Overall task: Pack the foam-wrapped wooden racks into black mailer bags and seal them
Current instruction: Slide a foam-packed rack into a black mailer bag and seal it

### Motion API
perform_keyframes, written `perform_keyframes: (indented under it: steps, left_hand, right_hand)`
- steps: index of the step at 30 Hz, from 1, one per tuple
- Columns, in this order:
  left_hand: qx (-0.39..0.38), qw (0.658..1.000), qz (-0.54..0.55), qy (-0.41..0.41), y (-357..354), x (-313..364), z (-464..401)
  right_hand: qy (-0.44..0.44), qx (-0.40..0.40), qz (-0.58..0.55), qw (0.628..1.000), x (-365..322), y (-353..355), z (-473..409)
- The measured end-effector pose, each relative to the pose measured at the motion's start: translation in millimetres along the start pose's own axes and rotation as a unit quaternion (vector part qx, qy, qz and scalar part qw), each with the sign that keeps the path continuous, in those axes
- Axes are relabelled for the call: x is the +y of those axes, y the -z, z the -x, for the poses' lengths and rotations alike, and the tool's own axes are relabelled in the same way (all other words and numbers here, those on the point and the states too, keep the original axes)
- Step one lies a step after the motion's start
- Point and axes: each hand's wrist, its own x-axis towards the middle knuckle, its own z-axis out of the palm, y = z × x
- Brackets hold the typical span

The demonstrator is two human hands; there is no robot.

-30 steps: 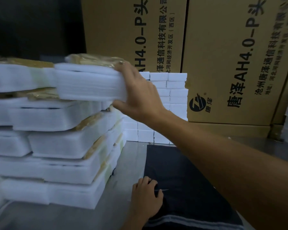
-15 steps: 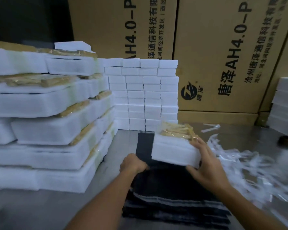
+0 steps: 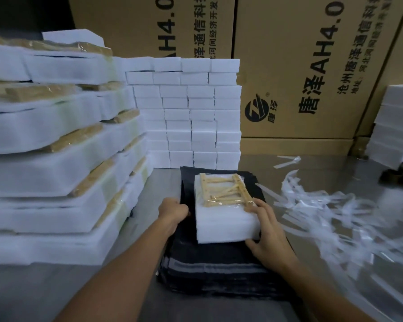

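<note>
Now the rack [image 3: 221, 205], held in the air half a second ago, lies on the bag stack [image 3: 209, 266], the right hand [image 3: 266, 235] still clasping its near right corner, thumb under, fingers on top. The left hand [image 3: 172, 211] grips the bags' left edge, knuckles curled. Foam-wrapped racks [image 3: 56, 145] stand piled at left.

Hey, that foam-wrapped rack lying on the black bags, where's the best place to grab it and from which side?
Probably by its long side edges, coming from the near end. The foam-wrapped rack lies flat on the bag stack, its wooden slats exposed on top, so the thick foam sides give a firmer hold. The right hand already grips the right near corner.
</note>
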Motion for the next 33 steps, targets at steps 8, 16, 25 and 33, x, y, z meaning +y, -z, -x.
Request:
perform_keyframes:
  steps: [8,16,25,33]
  left_hand:
    - [0.048,0.998,-0.028,-0.029,39,-12,-27]
    - [0.037,0.961,-0.262,-0.078,51,-19,-24]
    - [0.11,0.837,-0.458,-0.277,50,-45,0]
    - [0.077,0.812,-0.459,-0.353,47,-41,16]
  right_hand:
    - [-0.044,-0.104,-0.109,0.988,-33,-27,-30]
    - [-0.331,0.0,-0.296,0.896,-51,-37,-78]
    - [-0.394,-0.172,-0.425,0.796,-59,-29,-111]
    - [-0.372,-0.104,-0.481,0.787,-56,-20,-89]
